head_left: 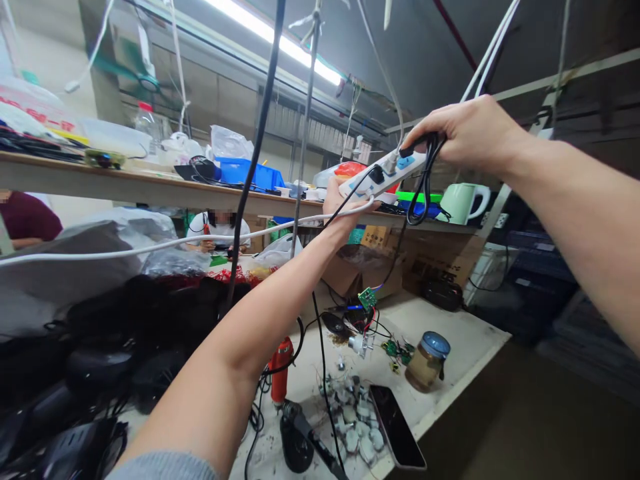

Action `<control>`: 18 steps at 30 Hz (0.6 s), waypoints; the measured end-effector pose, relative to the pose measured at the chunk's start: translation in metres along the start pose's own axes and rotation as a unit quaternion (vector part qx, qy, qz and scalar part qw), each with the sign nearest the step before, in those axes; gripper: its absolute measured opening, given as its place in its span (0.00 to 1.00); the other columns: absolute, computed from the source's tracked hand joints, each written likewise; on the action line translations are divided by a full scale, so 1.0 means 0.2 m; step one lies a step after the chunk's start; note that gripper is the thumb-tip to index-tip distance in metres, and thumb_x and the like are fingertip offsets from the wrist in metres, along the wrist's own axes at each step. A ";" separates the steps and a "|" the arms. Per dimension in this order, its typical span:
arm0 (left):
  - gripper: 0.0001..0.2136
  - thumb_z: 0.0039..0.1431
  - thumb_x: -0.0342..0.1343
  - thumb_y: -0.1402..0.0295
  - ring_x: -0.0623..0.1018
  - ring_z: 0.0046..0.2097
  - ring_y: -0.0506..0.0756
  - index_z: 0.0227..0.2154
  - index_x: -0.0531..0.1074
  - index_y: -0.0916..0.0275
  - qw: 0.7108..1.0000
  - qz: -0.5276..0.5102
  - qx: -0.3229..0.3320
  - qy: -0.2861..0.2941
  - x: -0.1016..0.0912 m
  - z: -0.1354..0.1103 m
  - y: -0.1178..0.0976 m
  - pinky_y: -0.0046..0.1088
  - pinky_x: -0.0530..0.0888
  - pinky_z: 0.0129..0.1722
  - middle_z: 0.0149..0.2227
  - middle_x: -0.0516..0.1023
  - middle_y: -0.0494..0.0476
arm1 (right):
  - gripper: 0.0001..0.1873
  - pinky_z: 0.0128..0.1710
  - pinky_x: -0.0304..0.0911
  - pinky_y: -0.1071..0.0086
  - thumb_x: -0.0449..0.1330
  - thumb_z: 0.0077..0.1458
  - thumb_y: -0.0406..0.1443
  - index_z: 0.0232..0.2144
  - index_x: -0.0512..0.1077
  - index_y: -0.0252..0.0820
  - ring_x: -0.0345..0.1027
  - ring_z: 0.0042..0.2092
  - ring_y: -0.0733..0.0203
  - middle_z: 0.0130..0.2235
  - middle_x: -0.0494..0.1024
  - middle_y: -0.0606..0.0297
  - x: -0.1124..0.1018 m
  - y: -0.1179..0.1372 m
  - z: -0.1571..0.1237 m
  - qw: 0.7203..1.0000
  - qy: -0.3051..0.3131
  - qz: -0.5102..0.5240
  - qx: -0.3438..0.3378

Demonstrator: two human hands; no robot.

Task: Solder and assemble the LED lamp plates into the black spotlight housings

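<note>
Raised at shelf height, a white power strip point(393, 176) is tilted, with my left hand point(342, 207) wrapped around its near end. At its far end my right hand point(467, 137) grips a black plug point(414, 148) against the strip; whether its pins are in a socket is hidden. A bundled black cord point(425, 190) hangs below my right fingers. Other plugs sit in the strip, one being a black plug point(376, 175). The strip's white cable point(210, 239) runs off left across my left wrist. Beneath, a green circuit board point(367, 299) is held above the bench by wires.
The wooden shelf point(175, 190) carries a blue bin point(250, 175) and a pale green kettle point(457, 202). Upon the bench stand a red electric screwdriver point(281, 373), a lidded jar point(429, 360), a phone point(397, 427) and several small motor-like parts point(353, 427). Dark cables hang in front. Two people sit beyond.
</note>
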State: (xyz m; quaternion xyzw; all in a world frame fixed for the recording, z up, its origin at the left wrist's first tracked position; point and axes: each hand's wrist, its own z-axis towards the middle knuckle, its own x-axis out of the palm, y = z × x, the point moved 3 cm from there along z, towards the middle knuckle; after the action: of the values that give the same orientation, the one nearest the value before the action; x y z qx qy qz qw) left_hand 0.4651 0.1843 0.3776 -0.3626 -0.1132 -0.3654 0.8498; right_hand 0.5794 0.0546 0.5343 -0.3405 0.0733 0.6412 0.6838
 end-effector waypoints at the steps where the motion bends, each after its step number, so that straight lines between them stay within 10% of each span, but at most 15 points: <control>1: 0.28 0.34 0.76 0.79 0.77 0.42 0.54 0.33 0.64 0.57 1.000 -0.023 0.002 0.003 0.01 0.00 0.00 0.32 0.75 0.43 0.35 0.74 0.47 | 0.20 0.43 0.66 0.69 0.68 0.45 0.20 0.36 0.83 0.48 0.71 0.36 0.70 0.33 0.82 0.76 0.00 -0.02 0.01 1.000 0.005 -0.011 0.010; 9: 0.28 0.36 0.74 0.81 0.77 0.42 0.52 0.36 0.63 0.58 0.995 -0.079 0.024 0.049 0.07 0.03 0.01 0.28 0.76 0.42 0.36 0.74 0.45 | 0.22 0.49 0.68 0.74 0.66 0.41 0.17 0.30 0.80 0.49 0.72 0.36 0.75 0.34 0.82 0.82 0.09 -0.15 0.12 0.993 0.027 -0.015 -0.111; 18: 0.28 0.38 0.74 0.80 0.77 0.42 0.51 0.36 0.62 0.58 0.997 -0.048 0.018 0.059 0.10 0.04 0.01 0.29 0.77 0.42 0.36 0.74 0.45 | 0.16 0.48 0.67 0.75 0.67 0.46 0.20 0.32 0.80 0.46 0.74 0.34 0.77 0.30 0.82 0.85 0.11 -0.25 0.08 0.998 0.005 0.008 -0.064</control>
State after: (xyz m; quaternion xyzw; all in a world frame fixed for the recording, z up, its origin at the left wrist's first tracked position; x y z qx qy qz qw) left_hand 0.4815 0.1811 0.3908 -0.3190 -0.0863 -0.4241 0.8431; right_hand 0.6241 0.0848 0.5525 -0.3860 0.0381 0.6485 0.6550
